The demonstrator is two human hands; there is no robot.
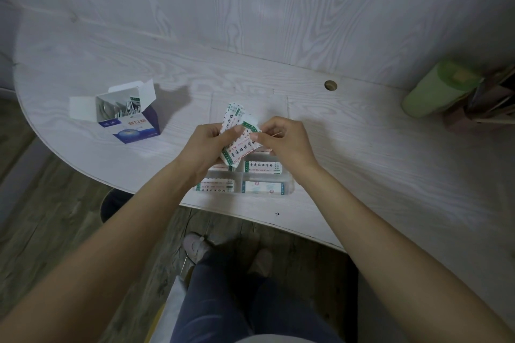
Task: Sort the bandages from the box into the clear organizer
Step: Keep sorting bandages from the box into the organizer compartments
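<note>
Both hands hold a small fan of bandages (239,138) above the far part of the organizer (289,185). The left hand (207,147) is closed around the stack; the right hand (281,139) pinches the top strip between thumb and forefinger. Each bandage is a flat white wrapper with green end bands and dark printed characters. The organizer sits at the near table (362,164) edge; its four visible near compartments each contain bandages lying flat. The box (131,117) stands open, well to the left, with more bandages upright inside.
</note>
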